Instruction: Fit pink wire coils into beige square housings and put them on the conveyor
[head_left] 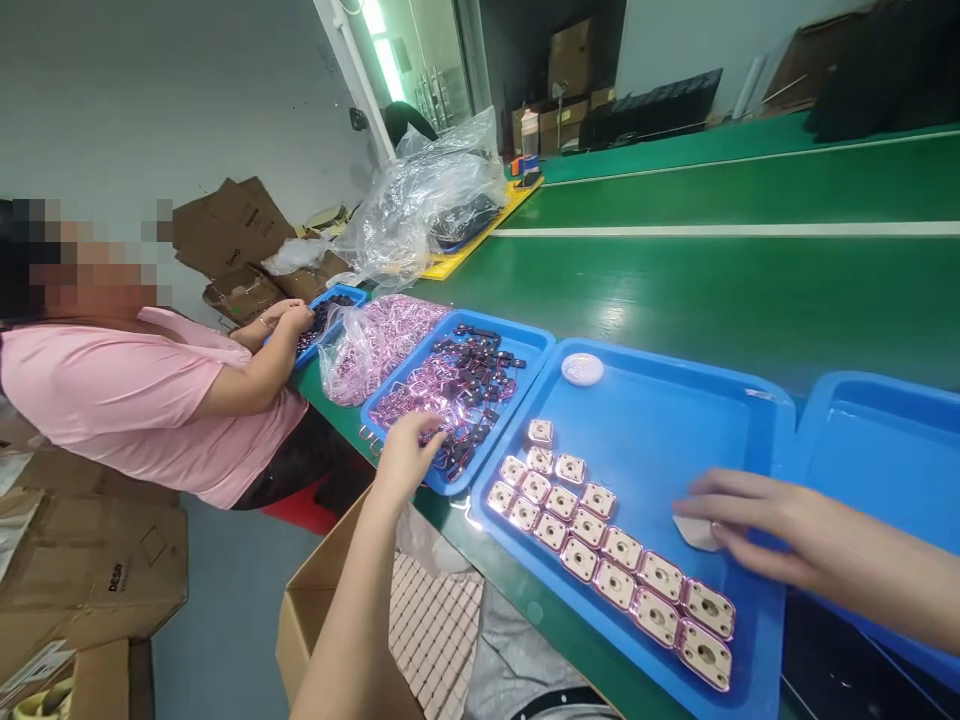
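My left hand (409, 452) reaches over the near edge of a blue tray (536, 350) holding shiny pink metal frames (424, 390) and small black parts (480, 365). Its thumb and forefinger are apart, with nothing visible between them. Over the larger blue tray (675, 400), my right hand (750, 515) pinches a small flat white piece (697, 532) between fingers and thumb. Left of that hand, rows of squarish cream blocks with pink rims (589, 527) lie along the tray's near side. Each has a central hole. A round white disc (582, 369) sits in the far left corner.
Another person in a pink top (120, 400) works at a farther blue tray (352, 294). A plastic bag of pink frames (386, 340) lies between us. Another blue tray (885, 430) is at right. Cardboard boxes (112, 560) stand at left; plastic wrap (420, 200) lies behind.
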